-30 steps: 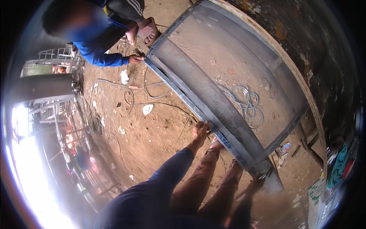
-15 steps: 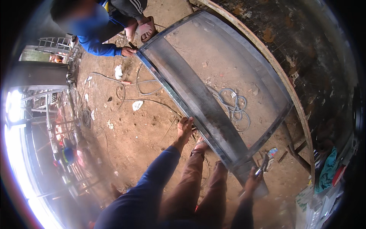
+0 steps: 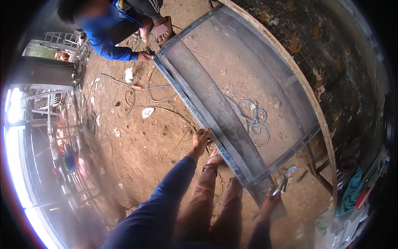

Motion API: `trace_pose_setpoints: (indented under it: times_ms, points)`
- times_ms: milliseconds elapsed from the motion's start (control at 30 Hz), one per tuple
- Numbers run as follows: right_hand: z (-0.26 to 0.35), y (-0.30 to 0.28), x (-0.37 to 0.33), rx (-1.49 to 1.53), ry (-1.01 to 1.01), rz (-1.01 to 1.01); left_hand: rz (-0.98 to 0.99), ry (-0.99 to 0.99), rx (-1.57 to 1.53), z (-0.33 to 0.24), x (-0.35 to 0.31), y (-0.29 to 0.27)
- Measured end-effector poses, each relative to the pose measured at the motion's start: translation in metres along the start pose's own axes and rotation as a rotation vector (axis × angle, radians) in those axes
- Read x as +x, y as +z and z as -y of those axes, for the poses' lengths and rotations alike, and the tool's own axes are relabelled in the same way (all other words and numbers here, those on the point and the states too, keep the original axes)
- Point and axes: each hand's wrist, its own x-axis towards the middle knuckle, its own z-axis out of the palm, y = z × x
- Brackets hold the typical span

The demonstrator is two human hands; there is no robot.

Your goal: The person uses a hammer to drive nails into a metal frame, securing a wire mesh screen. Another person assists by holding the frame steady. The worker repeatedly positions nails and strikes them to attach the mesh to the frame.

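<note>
A large dark metal frame with mesh (image 3: 286,112) across it lies slanted before me. My left hand (image 3: 200,141) is closed around its near long edge, thumb on top. A long dark plank (image 3: 219,110) shows through the mesh and sticks out past the frame's near right corner. Over that protruding end, my right hand (image 3: 269,202) is closed on a hammer (image 3: 283,183), its dark head pointing away from me. At the far left corner, a crouching co-worker's hand (image 3: 144,56) is at the frame, with a small dark object beside it.
A curved rim (image 3: 304,85) runs along the frame's far side, with a dark leaf-strewn surface beyond. Grey cable (image 3: 255,118) lies coiled under the mesh; more cable (image 3: 161,107) crosses the dirt floor. Metal stands and a ladder (image 3: 60,39) are at left, a teal cloth (image 3: 351,193) at right.
My right hand and the hammer have moved slightly toward me and left. The plank's position under the mesh has shifted a little. My left hand stays on the frame's edge.
</note>
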Motion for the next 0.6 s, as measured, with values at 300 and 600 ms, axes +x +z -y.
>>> trace_pose_setpoints:
  times_ms: [300,600]
  points:
    - [0.000,0.002,0.014,0.031,0.022,-0.012,-0.031,0.005,0.080,-0.013,-0.016,0.001]
    - [0.008,0.014,0.018,-0.005,0.010,-0.020,-0.022,-0.030,0.014,-0.016,-0.006,0.006]
